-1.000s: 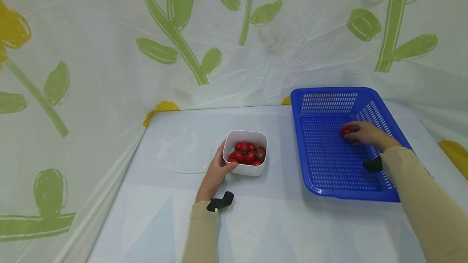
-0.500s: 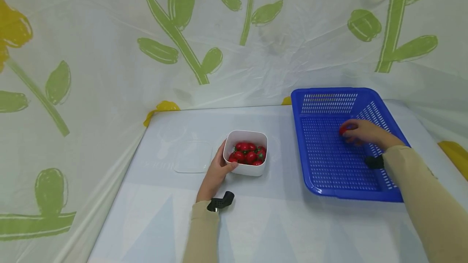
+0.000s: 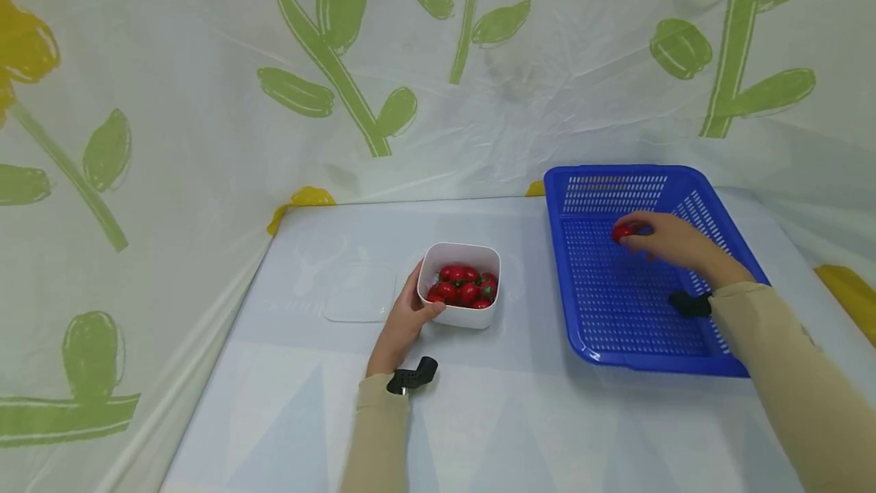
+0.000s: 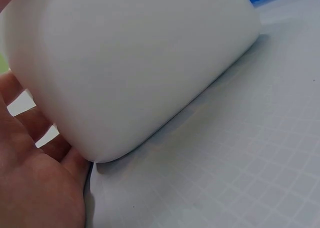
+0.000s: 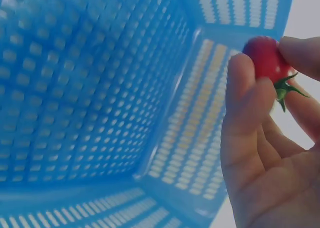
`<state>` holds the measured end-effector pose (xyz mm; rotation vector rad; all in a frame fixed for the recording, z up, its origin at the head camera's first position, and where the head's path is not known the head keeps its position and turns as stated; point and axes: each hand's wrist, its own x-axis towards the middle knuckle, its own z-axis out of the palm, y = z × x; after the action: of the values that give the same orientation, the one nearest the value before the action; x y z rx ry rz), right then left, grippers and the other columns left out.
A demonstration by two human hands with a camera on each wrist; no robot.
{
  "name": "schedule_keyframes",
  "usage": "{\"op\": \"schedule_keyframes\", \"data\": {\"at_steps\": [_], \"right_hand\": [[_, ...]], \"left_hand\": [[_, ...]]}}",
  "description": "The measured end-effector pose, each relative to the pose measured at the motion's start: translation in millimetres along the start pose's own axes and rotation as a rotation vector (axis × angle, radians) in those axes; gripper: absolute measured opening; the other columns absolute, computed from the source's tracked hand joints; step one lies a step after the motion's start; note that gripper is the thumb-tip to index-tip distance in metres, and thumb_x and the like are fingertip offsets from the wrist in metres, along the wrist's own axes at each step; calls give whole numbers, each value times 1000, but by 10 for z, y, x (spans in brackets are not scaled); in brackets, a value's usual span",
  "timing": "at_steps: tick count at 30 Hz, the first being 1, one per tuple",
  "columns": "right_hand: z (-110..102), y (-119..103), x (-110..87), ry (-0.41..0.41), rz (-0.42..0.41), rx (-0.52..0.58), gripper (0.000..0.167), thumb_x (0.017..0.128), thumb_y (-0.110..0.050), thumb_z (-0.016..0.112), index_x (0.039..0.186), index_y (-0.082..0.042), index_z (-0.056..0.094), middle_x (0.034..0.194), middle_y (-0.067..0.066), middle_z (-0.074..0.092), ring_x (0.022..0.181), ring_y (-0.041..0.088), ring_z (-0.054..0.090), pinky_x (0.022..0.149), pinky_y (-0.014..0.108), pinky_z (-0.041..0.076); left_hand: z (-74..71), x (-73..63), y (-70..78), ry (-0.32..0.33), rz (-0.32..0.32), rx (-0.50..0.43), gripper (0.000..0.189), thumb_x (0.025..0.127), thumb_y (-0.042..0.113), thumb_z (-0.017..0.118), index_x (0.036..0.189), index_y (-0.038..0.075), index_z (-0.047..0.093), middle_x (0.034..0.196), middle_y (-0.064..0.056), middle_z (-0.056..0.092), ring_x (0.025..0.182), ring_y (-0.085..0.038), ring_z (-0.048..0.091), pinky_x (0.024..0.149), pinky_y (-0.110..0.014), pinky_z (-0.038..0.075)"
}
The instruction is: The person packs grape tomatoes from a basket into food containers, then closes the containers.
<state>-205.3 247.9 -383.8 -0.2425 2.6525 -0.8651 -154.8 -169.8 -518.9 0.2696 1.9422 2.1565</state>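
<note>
A white square container [image 3: 465, 318] stands on the table, with several red cherry tomatoes [image 3: 468, 294] inside it. My left hand [image 3: 404, 326] grips it at its left side, thumb on the near rim; in the left wrist view, fingers [image 4: 35, 123] lie along its wall. Over the blue basket [image 3: 557, 265], my right hand [image 3: 674, 242] pinches one cherry tomato [image 3: 621, 233] between thumb and fingertips. In the right wrist view this tomato [image 5: 267, 57] shows its green calyx, and the slotted basket wall is behind it.
A clear flat lid [image 3: 359, 299] lies on the table left of the container. The basket's raised rim stands between the right hand and the container. A flower-printed sheet [image 3: 534, 112] hangs behind the table's far edge.
My right hand has lifted the cherry tomato and carried it a little to the left over the basket. The left hand stays on the container.
</note>
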Motion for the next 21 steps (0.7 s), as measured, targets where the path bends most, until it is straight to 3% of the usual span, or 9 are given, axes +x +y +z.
{"op": "schedule_keyframes", "data": {"at_steps": [5, 10, 17, 21], "right_hand": [[74, -191, -126, 78, -20, -28, 48, 88, -40, 52, 123, -7, 49, 113, 18, 54, 97, 32, 53, 79, 48, 46], [139, -490, -244, 145, -51, 15, 52, 85, -47, 53, 125, -14, 49, 117, 13, 53, 104, 31, 49, 85, 52, 42], [302, -909, -386, 224, -155, 130, 40, 85, -37, 57, 122, -23, 51, 116, 3, 51, 100, 22, 51, 80, 43, 48], [463, -1098, -431, 255, -229, 226, 34, 86, -27, 59, 119, -24, 52, 115, -3, 51, 100, 15, 50, 78, 30, 49]], "left_hand": [[15, 0, 2, -5, -12, -9, 73, 82, 15, 64, 139, 36, 24, 141, 9, 27, 129, -13, 24, 100, -36, 31], [12, -2, 8, -3, -13, 0, 73, 82, 16, 64, 138, 37, 24, 140, 10, 28, 129, -13, 24, 100, -37, 31], [8, -5, 27, -2, -11, -7, 73, 82, 17, 64, 139, 37, 23, 140, 10, 27, 129, -14, 25, 99, -37, 32], [8, -4, 29, -4, -8, -12, 74, 81, 16, 65, 138, 37, 23, 140, 9, 27, 129, -14, 25, 99, -37, 32]]}}
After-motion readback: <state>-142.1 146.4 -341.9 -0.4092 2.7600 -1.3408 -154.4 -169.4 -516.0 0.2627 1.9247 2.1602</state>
